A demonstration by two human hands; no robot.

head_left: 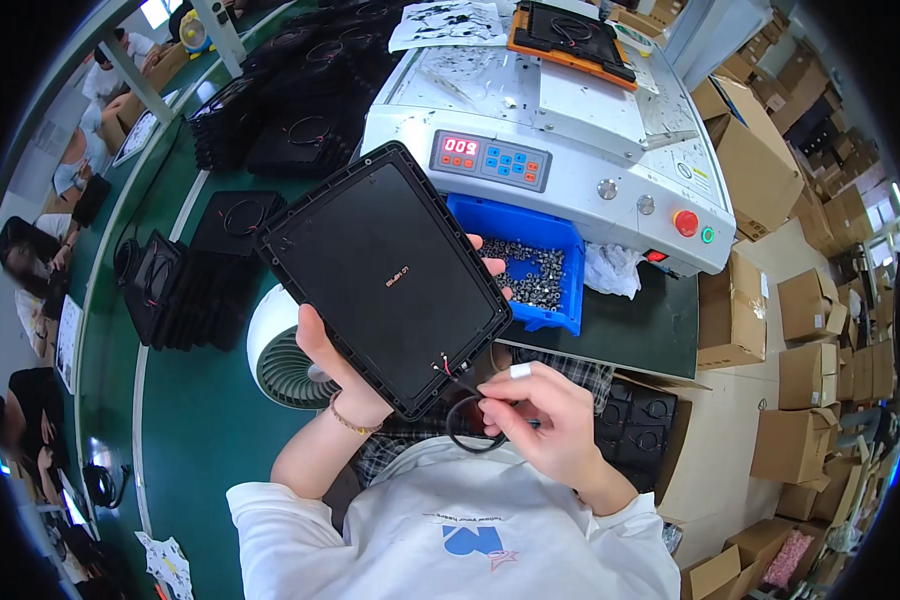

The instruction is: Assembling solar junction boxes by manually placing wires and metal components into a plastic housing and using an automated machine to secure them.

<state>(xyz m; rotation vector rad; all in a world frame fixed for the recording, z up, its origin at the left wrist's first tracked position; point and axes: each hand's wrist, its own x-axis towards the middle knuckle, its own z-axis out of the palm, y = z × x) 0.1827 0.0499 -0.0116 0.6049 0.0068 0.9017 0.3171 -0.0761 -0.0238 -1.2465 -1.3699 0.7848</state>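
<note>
Black panel [380, 285], rectangular with a ridged rim, held tilted in the middle of our view, its long sides slanting from 11 toward 5 o'clock. All bearings below we take from it. Left hand [345, 365]: clamped on the panel from beneath, thumb at the 8 o'clock edge, fingertips showing past the 3 o'clock edge. Right hand [555, 415], at 4 o'clock: thumb and forefinger pinched together on a black cable [454, 430]. We see it looping downward, with fine coloured wires [444, 366] meeting the panel's face near its 5 o'clock corner. White band [520, 371] on one right finger. At 3 o'clock, just beyond the left fingertips, we note a blue bin [573, 245] of small metal parts [540, 280]. White machine [570, 175] at 2 o'clock, its display lit red. White fan [270, 335] at 8; dark stacked panels [165, 300] at 9; cardboard boxes [808, 375] around 3 to 4.
</note>
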